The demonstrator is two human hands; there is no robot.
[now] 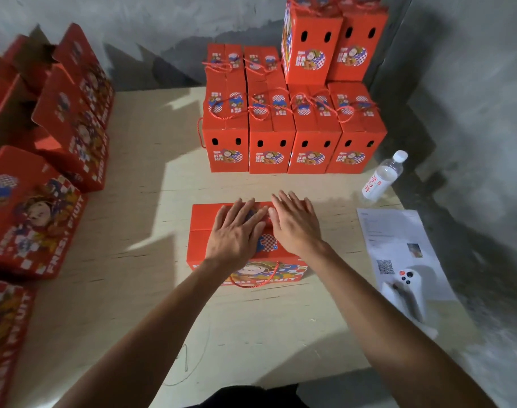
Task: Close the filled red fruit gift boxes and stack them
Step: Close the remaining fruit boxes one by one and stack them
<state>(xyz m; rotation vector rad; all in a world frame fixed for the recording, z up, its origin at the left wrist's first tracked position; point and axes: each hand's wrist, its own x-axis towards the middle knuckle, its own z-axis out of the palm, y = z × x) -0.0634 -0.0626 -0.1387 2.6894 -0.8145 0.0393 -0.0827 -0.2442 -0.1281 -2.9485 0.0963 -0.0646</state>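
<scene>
Stacked boxes behind, perhaps bottle beside.

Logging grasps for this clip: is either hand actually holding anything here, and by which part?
Nothing is gripped. The left hand and right hand lie flat, fingers straight, pressing on the top flaps of the red fruit gift box.

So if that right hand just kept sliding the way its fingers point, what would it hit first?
Probably the row of closed red boxes at the back. The right hand lies flat on the box in front, fingers pointing that way, with only bare table between.
</scene>
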